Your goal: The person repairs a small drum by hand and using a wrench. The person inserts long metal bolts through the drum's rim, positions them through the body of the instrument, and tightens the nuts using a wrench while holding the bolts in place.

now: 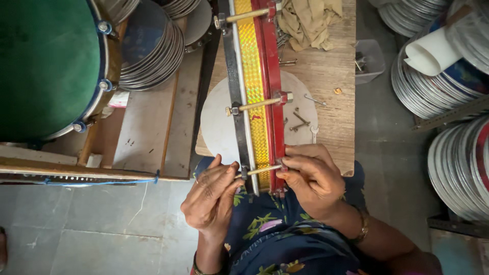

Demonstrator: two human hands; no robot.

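A drum (254, 97) stands on its edge on the wooden table (333, 119), its gold band and red rim facing up. At the end of the drum nearest the person, the left hand (211, 196) pinches the left end of a brass rod (261, 170) crossing the drum, fingers pressed together. The right hand (310, 178) is curled around the rod's right end at the red rim. Loose bolts (300, 121) lie just right of the drum, a tan cloth (308, 20) beyond them.

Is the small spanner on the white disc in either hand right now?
No: the spanner lies loose on the white disc, while the left hand and right hand both pinch the nearest tension rod.
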